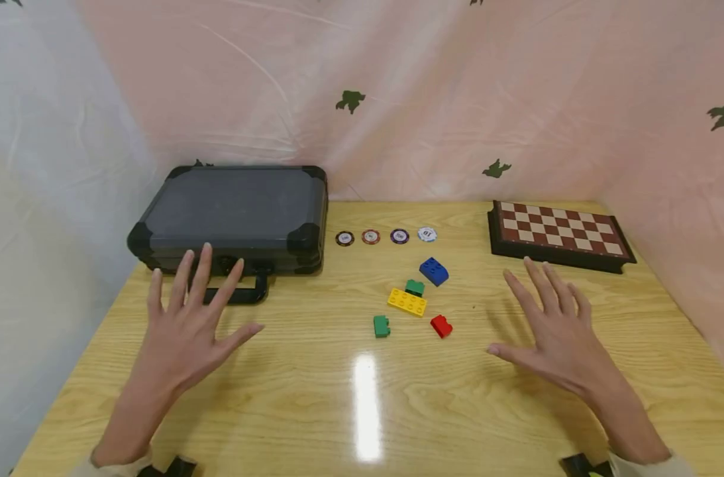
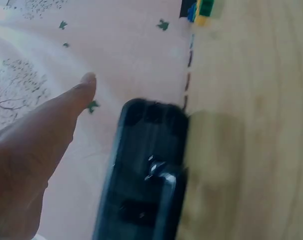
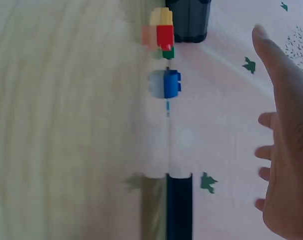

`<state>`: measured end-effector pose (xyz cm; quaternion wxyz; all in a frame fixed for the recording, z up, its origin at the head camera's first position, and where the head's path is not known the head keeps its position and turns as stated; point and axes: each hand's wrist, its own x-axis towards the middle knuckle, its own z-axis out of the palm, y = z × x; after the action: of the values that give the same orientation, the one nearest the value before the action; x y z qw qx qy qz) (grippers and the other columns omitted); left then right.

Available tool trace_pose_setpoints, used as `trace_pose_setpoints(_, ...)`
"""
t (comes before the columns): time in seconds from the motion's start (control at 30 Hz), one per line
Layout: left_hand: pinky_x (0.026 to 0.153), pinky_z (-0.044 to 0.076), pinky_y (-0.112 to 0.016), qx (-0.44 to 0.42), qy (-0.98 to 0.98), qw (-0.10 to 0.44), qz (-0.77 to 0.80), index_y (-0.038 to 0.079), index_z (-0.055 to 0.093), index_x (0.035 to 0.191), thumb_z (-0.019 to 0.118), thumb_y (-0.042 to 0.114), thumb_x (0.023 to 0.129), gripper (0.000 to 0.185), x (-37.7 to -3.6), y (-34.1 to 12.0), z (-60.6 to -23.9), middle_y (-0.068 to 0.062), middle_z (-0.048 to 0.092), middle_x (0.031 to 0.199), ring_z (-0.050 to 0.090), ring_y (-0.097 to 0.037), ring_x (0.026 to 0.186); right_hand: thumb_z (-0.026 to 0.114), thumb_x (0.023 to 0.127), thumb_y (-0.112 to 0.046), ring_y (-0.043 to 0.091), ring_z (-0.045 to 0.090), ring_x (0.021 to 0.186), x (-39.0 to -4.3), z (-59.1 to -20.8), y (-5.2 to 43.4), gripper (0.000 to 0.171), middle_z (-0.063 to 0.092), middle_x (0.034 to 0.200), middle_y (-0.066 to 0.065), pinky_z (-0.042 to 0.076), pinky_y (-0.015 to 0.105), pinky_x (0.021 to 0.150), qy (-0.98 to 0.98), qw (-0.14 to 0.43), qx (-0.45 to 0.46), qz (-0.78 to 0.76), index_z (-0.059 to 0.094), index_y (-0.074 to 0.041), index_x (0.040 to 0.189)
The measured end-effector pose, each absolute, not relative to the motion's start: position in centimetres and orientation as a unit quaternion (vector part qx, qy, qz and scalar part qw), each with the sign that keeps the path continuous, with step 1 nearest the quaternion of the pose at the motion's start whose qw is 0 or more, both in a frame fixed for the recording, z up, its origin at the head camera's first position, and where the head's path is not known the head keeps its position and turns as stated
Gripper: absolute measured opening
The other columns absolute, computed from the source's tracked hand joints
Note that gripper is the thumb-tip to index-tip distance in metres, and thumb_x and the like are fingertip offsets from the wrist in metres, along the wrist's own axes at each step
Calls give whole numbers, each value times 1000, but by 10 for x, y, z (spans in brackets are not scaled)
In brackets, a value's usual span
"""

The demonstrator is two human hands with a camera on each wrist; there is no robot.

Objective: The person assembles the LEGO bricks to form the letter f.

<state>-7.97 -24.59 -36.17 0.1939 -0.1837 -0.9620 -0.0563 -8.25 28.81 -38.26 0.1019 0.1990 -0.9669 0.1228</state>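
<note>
- Over the wooden table [image 1: 362,411] both my hands hover, palms down, fingers spread, nothing held. Left hand [image 1: 185,324] sits just in front of the black case [image 1: 236,215], fingertips near its handle [image 1: 242,295]; right hand [image 1: 555,324] hangs between the bricks and the chessboard [image 1: 557,233].
- Step, as I judge it: start pose, nothing picked yet. Case lid looks closed, board folded shut.
- Next move, my guess: left goes for the handle or latch area, so fingers need to curl under the handle w/o shoving the case back. Right has a short reach left to the bricks, or fwd to the board.
- Count, chips: 4 in a row beside the case: black chip [image 1: 345,238], red chip [image 1: 370,236], purple chip [image 1: 400,236], white chip [image 1: 427,234].
- Count, bricks: 5, i.e. blue brick [image 1: 434,271], yellow brick [image 1: 407,302], 2 green (small green brick [image 1: 414,287] touching the yellow, loose green brick [image 1: 381,326]), red brick [image 1: 441,326].
- 1 case, 1 board.
- Wrist views blurry; they add only open fingers.
</note>
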Motion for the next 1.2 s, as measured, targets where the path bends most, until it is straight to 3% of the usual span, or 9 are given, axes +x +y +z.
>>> trace_pose_setpoints(0.2,120,7,-62,-208,-964,111,-126,18,31,164,54,66,99,84,-89,-217,-381,-19,11,171,10,-39,156,79,92,-42,43,37,138,-90,-397,270,81,44,153,17,30,72,104,-938,29,238,251,42,-13,157)
trace_pose_setpoints(0.3,117,14,-65,-222,-954,69,-189,14,36,162,61,57,100,79,-93,-201,-392,-16,16,170,16,-40,154,78,95,-32,37,44,133,-94,-407,262,65,51,146,13,37,67,102,-921,13,248,300,52,-9,149)
trace_pose_setpoints(0.47,111,23,-71,-236,-916,6,-324,14,41,159,65,47,101,71,-97,-182,-407,-13,29,166,26,-41,150,77,96,-20,31,47,131,-102,-419,253,51,56,140,9,39,62,103,-904,8,255,342,58,-8,142)
trace_pose_setpoints(0.8,114,32,-56,-224,-860,-55,-455,17,55,148,70,43,99,57,-104,-151,-429,1,50,151,41,-25,144,75,97,-16,32,48,128,-109,-432,247,45,59,136,9,39,62,102,-899,9,262,351,62,-8,139)
trace_pose_setpoints(0.97,112,35,-55,-245,-862,-50,-441,18,59,144,73,39,98,53,-109,-137,-433,0,56,144,46,-25,138,73,98,-13,34,48,127,-111,-434,246,45,58,136,12,40,63,101,-894,8,273,354,62,-7,141)
trace_pose_setpoints(1.2,111,35,-52,-274,-865,-46,-417,15,62,141,77,35,95,52,-118,-118,-435,0,60,139,49,-23,132,75,95,-8,28,48,123,-113,-437,247,45,59,135,11,43,56,97,-890,24,288,352,64,-5,139)
